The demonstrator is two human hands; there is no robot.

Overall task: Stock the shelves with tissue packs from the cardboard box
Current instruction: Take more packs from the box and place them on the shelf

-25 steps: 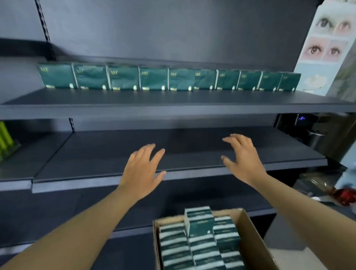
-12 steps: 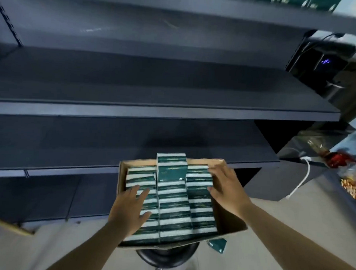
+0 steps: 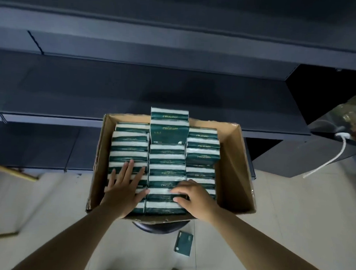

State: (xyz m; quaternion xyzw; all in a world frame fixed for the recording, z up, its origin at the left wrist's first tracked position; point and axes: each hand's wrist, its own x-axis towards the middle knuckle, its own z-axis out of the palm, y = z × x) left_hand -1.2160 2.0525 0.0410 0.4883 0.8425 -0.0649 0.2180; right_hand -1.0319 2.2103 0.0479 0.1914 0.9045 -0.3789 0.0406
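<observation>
since half a second ago both hands have been moved nearer the close end of the cardboard box (image 3: 235,170). the left hand (image 3: 123,190) is laid flat, fingers straight and spread, on the tissue packs (image 3: 129,151) in the box's left row. the right hand (image 3: 192,196) is curled over a pack (image 3: 164,195) in the middle row near the box's close wall, thumb against its side. one pack (image 3: 169,132) stands raised at the box's far end. beyond the box lie dark shelves (image 3: 134,88). a loose pack (image 3: 183,243) lies on the floor just before the box.
</observation>
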